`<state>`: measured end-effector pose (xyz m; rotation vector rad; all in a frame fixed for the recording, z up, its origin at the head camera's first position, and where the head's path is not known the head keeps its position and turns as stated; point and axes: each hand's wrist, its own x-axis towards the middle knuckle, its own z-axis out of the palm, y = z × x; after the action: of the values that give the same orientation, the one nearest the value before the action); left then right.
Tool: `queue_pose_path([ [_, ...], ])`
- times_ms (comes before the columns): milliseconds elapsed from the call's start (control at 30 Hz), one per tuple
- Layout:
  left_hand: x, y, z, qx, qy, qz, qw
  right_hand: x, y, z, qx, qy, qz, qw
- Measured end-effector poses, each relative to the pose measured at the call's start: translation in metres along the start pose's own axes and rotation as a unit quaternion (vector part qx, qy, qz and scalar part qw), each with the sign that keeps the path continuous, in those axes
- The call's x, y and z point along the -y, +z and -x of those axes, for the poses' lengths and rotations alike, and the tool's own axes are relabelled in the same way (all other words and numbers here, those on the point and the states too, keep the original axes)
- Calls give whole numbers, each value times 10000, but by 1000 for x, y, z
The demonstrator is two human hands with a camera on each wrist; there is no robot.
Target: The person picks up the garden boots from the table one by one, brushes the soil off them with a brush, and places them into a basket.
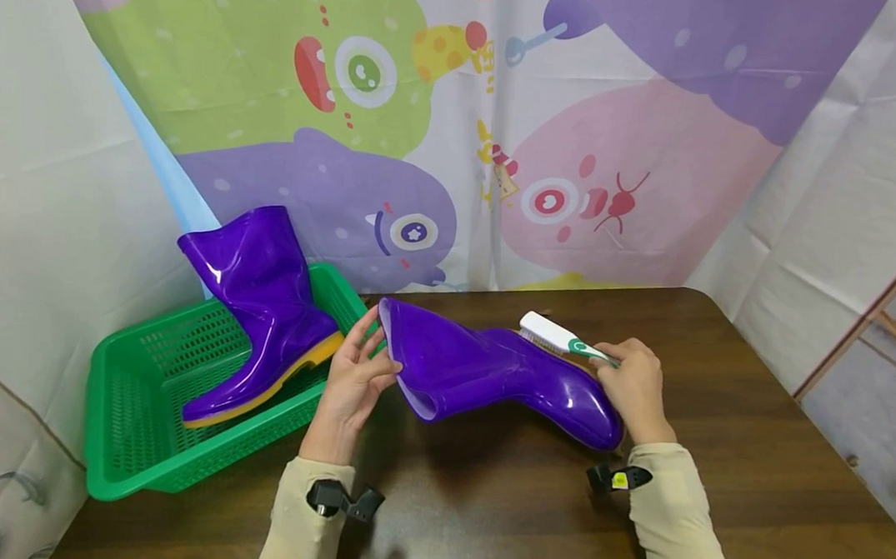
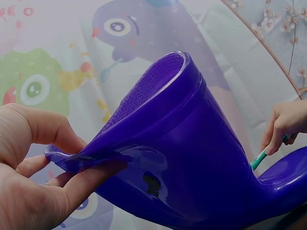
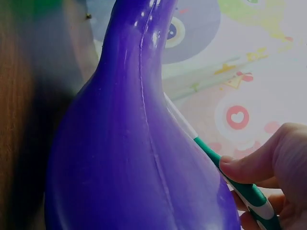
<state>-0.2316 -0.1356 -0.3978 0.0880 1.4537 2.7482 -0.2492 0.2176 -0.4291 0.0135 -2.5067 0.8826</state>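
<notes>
A shiny purple rain boot (image 1: 460, 355) lies tilted on its side above the table, its opening to the left and toe to the right. My left hand (image 1: 353, 384) pinches the rim of its shaft; in the left wrist view the thumb and fingers (image 2: 48, 127) squeeze the edge between them. My right hand (image 1: 633, 388) grips the green-and-white handle of a scrub brush (image 1: 551, 332). The brush's bristles face down against the far side of the boot, near the sole. In the right wrist view the boot (image 3: 120, 143) hides most of the brush head.
A green plastic basket (image 1: 132, 466) stands on the left of the brown wooden table (image 1: 483, 498). The matching purple boot (image 1: 260, 280) with a yellow sole leans in it. Behind the table hangs a cartoon-printed curtain (image 1: 469, 147).
</notes>
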Motion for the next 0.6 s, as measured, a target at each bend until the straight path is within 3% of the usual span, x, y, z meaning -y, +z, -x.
queue_pose_path([
  [333,2,-2,0,-49,-38,12,10000,-18,-7,1,132,278,261,9992],
  [600,-1,-2,0,-55,-22,-38,10000,-15,-10,-4,-3,264,-250,9993],
])
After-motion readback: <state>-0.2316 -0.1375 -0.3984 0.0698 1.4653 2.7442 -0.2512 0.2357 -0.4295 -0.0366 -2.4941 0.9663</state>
